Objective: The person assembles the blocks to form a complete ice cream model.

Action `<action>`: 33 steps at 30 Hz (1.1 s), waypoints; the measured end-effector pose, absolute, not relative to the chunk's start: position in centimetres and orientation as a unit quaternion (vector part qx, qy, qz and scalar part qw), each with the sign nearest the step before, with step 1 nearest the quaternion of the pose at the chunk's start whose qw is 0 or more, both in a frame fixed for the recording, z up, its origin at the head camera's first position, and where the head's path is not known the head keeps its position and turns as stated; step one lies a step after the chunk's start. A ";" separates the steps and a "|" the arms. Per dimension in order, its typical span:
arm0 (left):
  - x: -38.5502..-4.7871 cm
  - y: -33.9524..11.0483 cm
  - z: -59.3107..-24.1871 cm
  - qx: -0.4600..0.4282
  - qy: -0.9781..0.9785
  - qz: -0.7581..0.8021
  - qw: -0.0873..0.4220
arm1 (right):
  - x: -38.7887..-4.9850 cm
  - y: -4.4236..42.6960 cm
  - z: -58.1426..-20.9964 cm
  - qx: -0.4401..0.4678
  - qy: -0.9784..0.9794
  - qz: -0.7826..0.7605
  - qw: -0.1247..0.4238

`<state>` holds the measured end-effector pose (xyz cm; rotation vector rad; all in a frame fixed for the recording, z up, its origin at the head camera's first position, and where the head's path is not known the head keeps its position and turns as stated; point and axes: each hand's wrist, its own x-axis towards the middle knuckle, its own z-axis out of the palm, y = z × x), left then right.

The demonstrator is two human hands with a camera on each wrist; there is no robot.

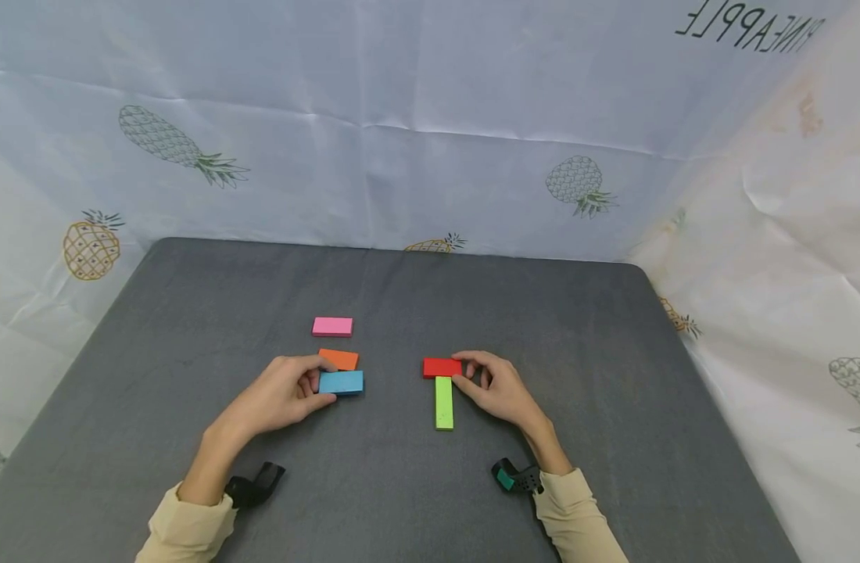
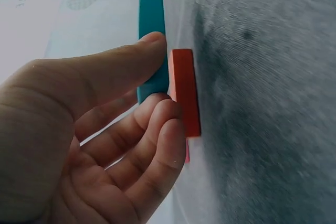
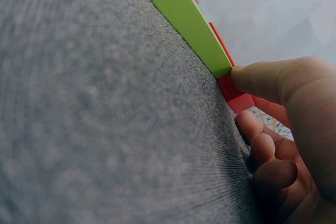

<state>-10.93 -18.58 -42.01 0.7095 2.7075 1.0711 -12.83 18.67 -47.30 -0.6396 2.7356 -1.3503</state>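
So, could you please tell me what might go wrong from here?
The left hand holds the blue block by one end, so it might tilt or slip. The blue block is also very close to the orange block and could knock it. The right hand grips the red block right beside the green block, so a small slip might push the green one askew.

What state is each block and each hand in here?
Left hand: pinching the blue block
Right hand: pinching the red block
Blue block: held, apparently raised
Red block: held flat, across the green block's far end
Green block: lying flat
Orange block: lying flat, partly hidden by fingers
Pink block: lying flat, untouched
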 end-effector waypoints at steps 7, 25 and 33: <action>-11.7 -17.7 -41.8 0.230 0.898 0.372 0.056 | -12.9 18.7 -47.4 -0.212 0.876 -0.433 0.005; -13.9 -15.7 -41.5 0.228 0.900 0.368 0.042 | -12.7 18.6 -47.2 -0.205 0.876 -0.436 0.005; -14.9 -14.7 -41.6 0.238 0.890 0.387 0.040 | -12.8 18.6 -47.3 -0.208 0.874 -0.439 0.003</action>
